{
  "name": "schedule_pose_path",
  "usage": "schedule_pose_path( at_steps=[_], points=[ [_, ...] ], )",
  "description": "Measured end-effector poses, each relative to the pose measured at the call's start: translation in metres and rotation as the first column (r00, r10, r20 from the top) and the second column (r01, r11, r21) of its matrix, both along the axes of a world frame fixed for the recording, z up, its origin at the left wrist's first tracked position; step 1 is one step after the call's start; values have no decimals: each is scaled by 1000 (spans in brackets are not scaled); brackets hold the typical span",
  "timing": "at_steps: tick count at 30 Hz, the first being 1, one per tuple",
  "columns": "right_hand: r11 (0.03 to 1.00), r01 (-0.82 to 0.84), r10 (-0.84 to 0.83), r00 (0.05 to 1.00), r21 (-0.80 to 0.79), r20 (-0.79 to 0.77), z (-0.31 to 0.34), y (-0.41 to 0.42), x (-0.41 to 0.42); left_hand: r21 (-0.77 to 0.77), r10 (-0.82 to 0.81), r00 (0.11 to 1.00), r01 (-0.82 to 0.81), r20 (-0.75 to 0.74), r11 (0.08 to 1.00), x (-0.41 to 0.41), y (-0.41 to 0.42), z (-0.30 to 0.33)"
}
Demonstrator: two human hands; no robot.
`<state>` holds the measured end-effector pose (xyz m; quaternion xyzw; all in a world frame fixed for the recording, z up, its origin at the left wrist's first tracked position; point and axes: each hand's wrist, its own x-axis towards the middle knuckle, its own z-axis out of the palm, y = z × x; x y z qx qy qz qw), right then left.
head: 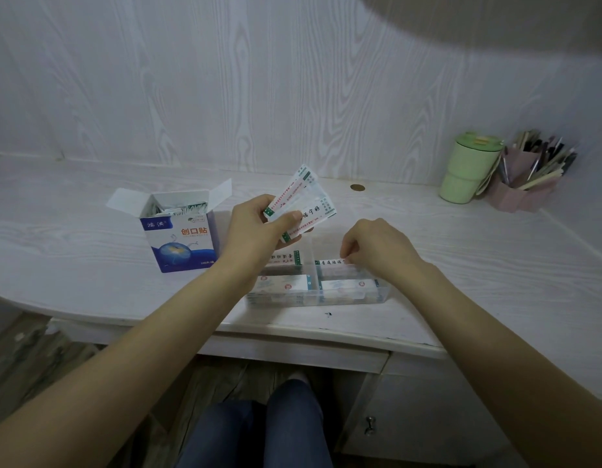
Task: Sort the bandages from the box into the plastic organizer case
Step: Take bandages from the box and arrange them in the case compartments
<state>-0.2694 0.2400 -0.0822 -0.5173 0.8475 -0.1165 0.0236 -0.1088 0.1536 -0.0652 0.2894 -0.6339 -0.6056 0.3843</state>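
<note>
At near edge of white wood-grain desk [90,251], clear plastic organizer case [382,296] sits partly hidden behind both wrists, compartments holding wrapped strips lying left-right. Left hand [255,228] grips fan of white paper-wrapped bandages [301,201], long axes angled far-right. Right hand [377,248], fingers curled, pinches strip [330,262] in right compartment. Open blue-white cardboard box [179,236] at left reads "创口贴"; finer print illegible.
</note>
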Motion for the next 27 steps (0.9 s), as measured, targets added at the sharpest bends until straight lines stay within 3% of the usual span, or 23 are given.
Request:
schedule_pose_path(
  at_steps=[9, 12, 14, 16, 17, 18, 22, 27],
  points=[
    [997, -50, 47, 997, 65, 53, 6, -2, -1, 0, -22, 1000, 22, -6, 1000, 0, 0, 3],
    [992, -28, 51, 981, -126, 188, 16, 4, -1, -10, -18, 1000, 18, 12, 1000, 1, -1, 2],
    [938, 40, 141, 862, -344, 486, 29, 11, 3, -17, -18, 1000, 18, 24, 1000, 1, 0, 2],
    [904, 104, 283, 582, -415, 762, 39, 18, 9, -7, -26, 1000, 26, 16, 1000, 0, 2, 3],
    [906, 108, 309, 495, -410, 812, 41, 19, 11, -6, -27, 999, 27, 19, 1000, -1, 3, 3],
    [908, 104, 310, 486, -405, 817, 41, 19, 13, -11, -26, 999, 26, 27, 1000, -2, 5, 4],
    [848, 224, 256, 621, -481, 741, 35, 15, 13, -19, -39, 999, 40, 36, 999, -6, 7, 7],
    [826, 306, 144, 696, -473, 703, 23, 19, -5, 84, 5, 997, 2, -77, 996, -3, -3, 4]
  ],
)
